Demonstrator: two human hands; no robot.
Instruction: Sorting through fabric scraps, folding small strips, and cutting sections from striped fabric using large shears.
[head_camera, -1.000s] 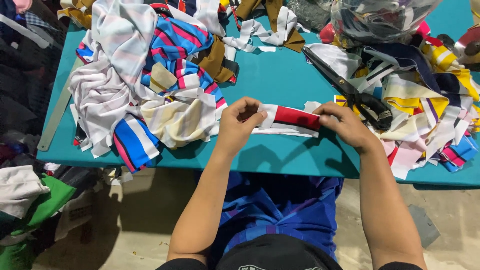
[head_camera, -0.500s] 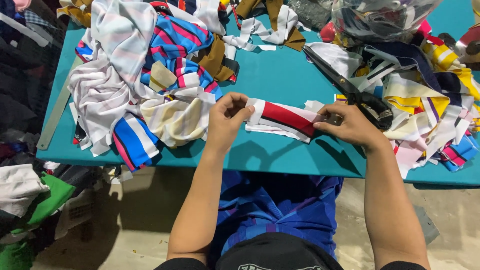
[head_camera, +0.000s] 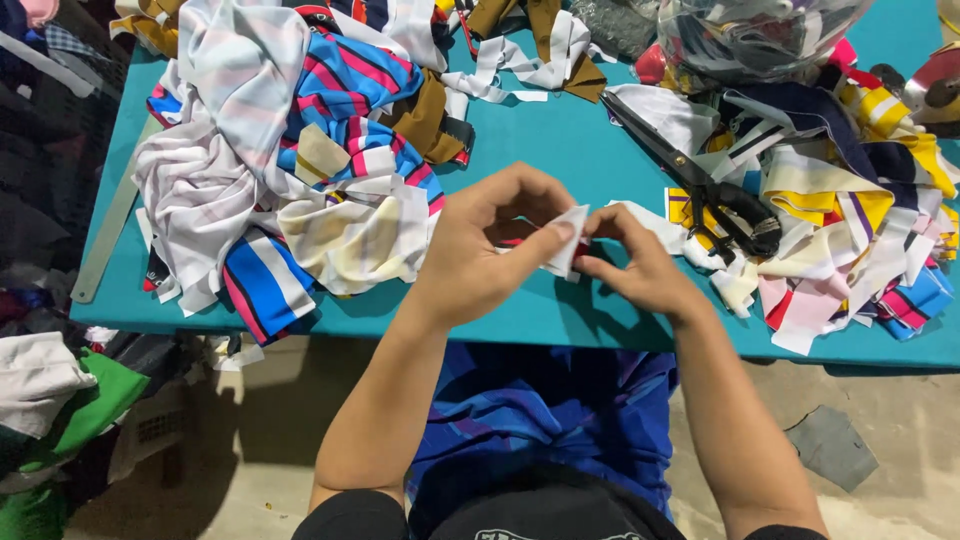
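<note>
Both hands meet over the front middle of the teal tabletop (head_camera: 560, 130), pinching one small folded strip of white fabric with a red band (head_camera: 566, 240) between them. The left hand (head_camera: 480, 250) is curled narrow, thumb and forefinger closed on the white end of the strip; the right hand (head_camera: 640, 265) grips the same strip from the other side, its fingers bent tight, so the two hands touch at the cloth. Only a sliver of the red band shows between the fingers.

Taking that strip as the landmark: just to its right lies a pair of large black-handled steel scissors (head_camera: 700, 190), blades pointing away towards the far edge of the tabletop. Beyond the scissors, further right, sits a loose heap of yellow, white, navy and pink striped fabric offcuts (head_camera: 850, 220). To the left of the strip is a bigger pile of crumpled white, blue and pink striped cloth (head_camera: 290, 170), close to the left hand but not touching it. Far left of the strip, along the tabletop edge, rests a long grey metal ruler (head_camera: 105, 235).
</note>
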